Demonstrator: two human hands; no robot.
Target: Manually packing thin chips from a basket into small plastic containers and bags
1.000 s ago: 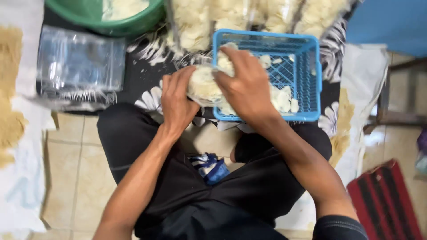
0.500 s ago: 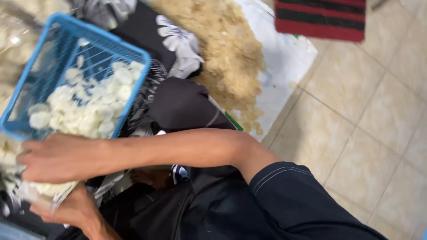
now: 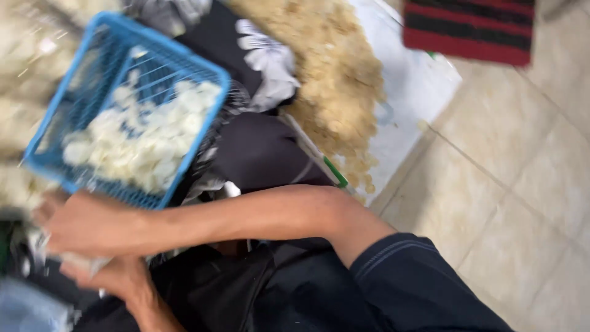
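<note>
A blue plastic basket [image 3: 58, 117] with white chips [image 3: 141, 144] in it lies at the upper left, blurred. Just below it, my right hand [image 3: 83, 224] reaches across my body to the left, its dark sleeve at the lower right. My left hand [image 3: 120, 276] is underneath it. Between the two hands is a small clear plastic bag [image 3: 74, 263] of pale chips, gripped from above and below. The fingers are too blurred to see singly.
A heap of pale yellow flakes [image 3: 335, 80] lies on a white sheet [image 3: 405, 104] at top centre. A black cloth with white flowers [image 3: 264, 52] lies under the basket. A red-and-black striped mat [image 3: 470, 27] lies on the beige tiled floor [image 3: 522, 184].
The view has swung to the right and tilted. Both hands have moved with the bag from over the basket to its lower left side.
</note>
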